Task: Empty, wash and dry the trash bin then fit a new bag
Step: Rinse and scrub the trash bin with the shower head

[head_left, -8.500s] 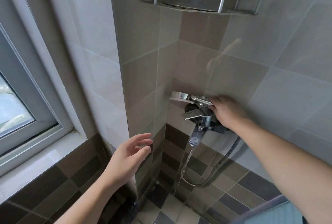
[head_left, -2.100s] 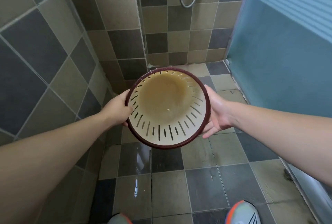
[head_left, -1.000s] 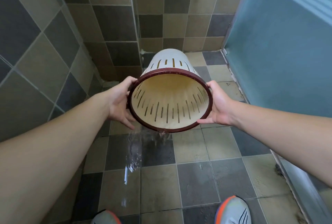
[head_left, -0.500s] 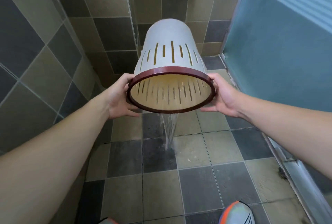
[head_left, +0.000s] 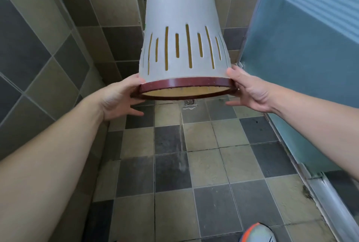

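The trash bin point(head_left: 182, 18) is a grey slotted plastic pail with a dark red rim and a cream inside. It hangs upside down in mid-air over the shower floor, mouth facing down. My left hand point(head_left: 121, 99) holds the rim on the left, thumb on the outer wall and fingers under the rim. My right hand point(head_left: 247, 90) holds the rim on the right the same way. A thin stream of water point(head_left: 181, 140) falls from the rim onto the tiles.
Wet checkered floor tiles point(head_left: 204, 164) lie below, with a metal floor drain point(head_left: 189, 102) just under the bin. A tiled wall point(head_left: 38, 47) stands on the left and a frosted glass shower door point(head_left: 303, 67) on the right. My shoe point(head_left: 258, 234) shows at the bottom.
The bin has tipped from mouth-toward-me to fully upside down and risen higher. The poured water has thinned from a thick stream to a trickle.
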